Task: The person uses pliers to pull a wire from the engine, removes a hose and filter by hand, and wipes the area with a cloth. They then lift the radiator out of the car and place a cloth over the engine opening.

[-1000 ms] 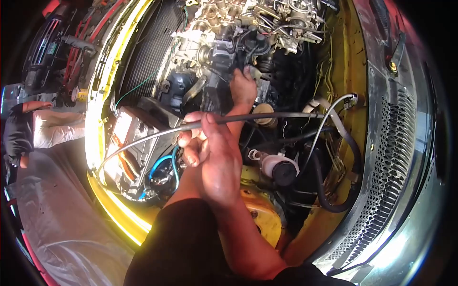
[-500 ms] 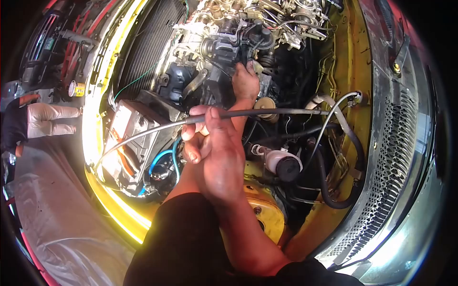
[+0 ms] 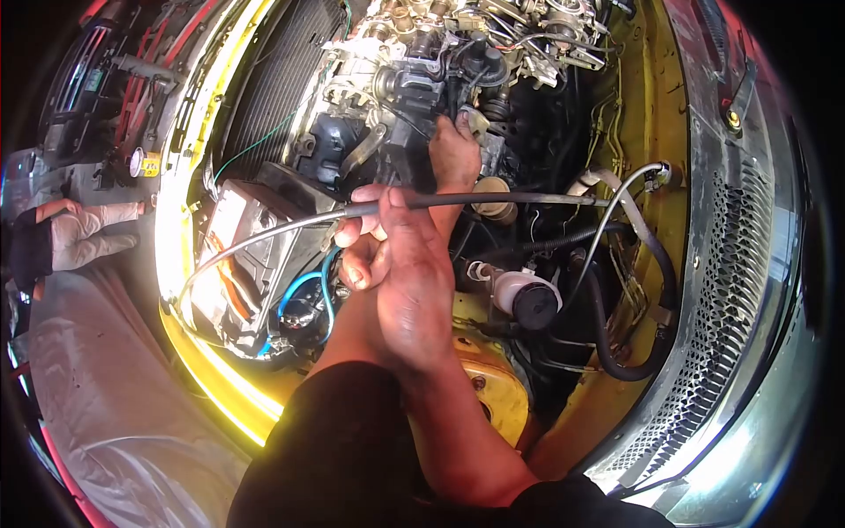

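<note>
My right hand [image 3: 409, 286] pinches a black-sleeved control cable [image 3: 493, 200] between thumb and fingers, palm turned up. The cable's thin pale stretch [image 3: 264, 236] curves down to the left over the battery [image 3: 242, 242]; its dark stretch runs right, across the engine bay. Beneath it, my left arm reaches forward, crossing under the right hand. My left hand [image 3: 455, 154] is closed at the side of the engine [image 3: 414, 97], near a dark upright part. Its fingertips are partly hidden, and what they grip cannot be made out.
A white reservoir with a black cap [image 3: 534, 305] sits right of my forearm. Black hoses [image 3: 607, 343] run along the yellow bay wall [image 3: 656, 114]. Left are the radiator [image 3: 273, 88], a blue hose [image 3: 295, 295], a covered fender [image 3: 114, 378] and another person [image 3: 66, 233].
Both hands keep their grips, with barely any shift. The cable's right stretch sits slightly higher. In the background, the other person's legs and arm have moved.
</note>
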Demonstrator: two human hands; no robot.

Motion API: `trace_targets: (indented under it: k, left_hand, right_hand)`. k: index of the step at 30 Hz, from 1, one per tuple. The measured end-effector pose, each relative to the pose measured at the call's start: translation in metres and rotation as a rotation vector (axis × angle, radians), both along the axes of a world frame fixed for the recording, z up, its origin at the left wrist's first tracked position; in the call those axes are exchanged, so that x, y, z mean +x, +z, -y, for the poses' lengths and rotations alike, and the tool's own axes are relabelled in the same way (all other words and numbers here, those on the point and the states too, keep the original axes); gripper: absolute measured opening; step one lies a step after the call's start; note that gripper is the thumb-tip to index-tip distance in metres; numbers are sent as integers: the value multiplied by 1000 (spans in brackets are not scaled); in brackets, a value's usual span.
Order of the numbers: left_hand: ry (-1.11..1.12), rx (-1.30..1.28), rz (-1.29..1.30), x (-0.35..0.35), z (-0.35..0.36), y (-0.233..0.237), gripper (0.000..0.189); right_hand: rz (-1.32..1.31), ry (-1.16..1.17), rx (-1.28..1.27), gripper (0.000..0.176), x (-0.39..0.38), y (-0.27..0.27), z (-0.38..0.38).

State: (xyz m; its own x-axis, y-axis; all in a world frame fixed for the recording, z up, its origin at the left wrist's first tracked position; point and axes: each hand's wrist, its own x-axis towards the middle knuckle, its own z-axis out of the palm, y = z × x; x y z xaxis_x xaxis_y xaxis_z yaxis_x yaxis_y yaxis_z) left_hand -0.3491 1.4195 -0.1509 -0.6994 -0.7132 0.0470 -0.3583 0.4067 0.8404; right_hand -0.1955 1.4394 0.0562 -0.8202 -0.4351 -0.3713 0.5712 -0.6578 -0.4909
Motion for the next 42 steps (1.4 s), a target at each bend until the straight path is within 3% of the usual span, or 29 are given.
trace_targets:
  k: [6, 12, 15, 23, 26, 27, 28, 29, 33, 35, 36, 38, 40, 42]
  left_hand:
    - [33, -61, 6, -14, -1, -17, 36]
    - [-20, 4, -10, 8, 2, -1, 36]
    - [49, -50, -3, -10, -2, -21, 37]
    - [14, 42, 9, -2, 1, -2, 35]
    - [-93, 93, 174, 7, 9, 9, 29]
    - [-194, 17, 299, 10, 21, -8, 32]
    - [-248, -149, 465, 28, 23, 24, 40]
    - [-257, -284, 517, 40, 27, 31, 52]
    - [-414, -74, -25, 126, 61, 66, 74]
    - [-447, -479, 121, 168, 106, 135, 60]
    - [-384, -883, 275, 188, 121, 154, 53]
    - [-98, -1148, 387, 236, 156, 169, 59]
    - [66, -948, 630, 280, 189, 155, 73]
    - [94, -417, 1039, 292, 189, 171, 72]
  right_hand:
    - [26, 22, -8, 33, 0, 0, -1]
    - [42, -32, 20, 33, 2, 2, 4]
    - [3, 19, -51, 32, -1, -2, -2]
    - [-12, -13, 16, 34, -1, 0, 1]
    - [-26, 3, 10, 39, 1, -3, -1]
    - [-48, -17, 138, 39, 2, 3, 0]
    - [-71, 16, -4, 40, 4, -8, -1]
    - [-55, -9, 10, 40, 3, -4, 2]
    - [-33, -40, 3, 37, 4, -3, 5]
    - [-45, -67, -83, 37, 1, -5, 4]
    - [-51, -72, -93, 38, 1, -3, 3]
    - [-30, -47, -164, 29, 2, -6, 0]
    - [-47, -45, -299, 25, 3, -8, -3]
    - [32, -58, -380, 33, 5, -9, -1]
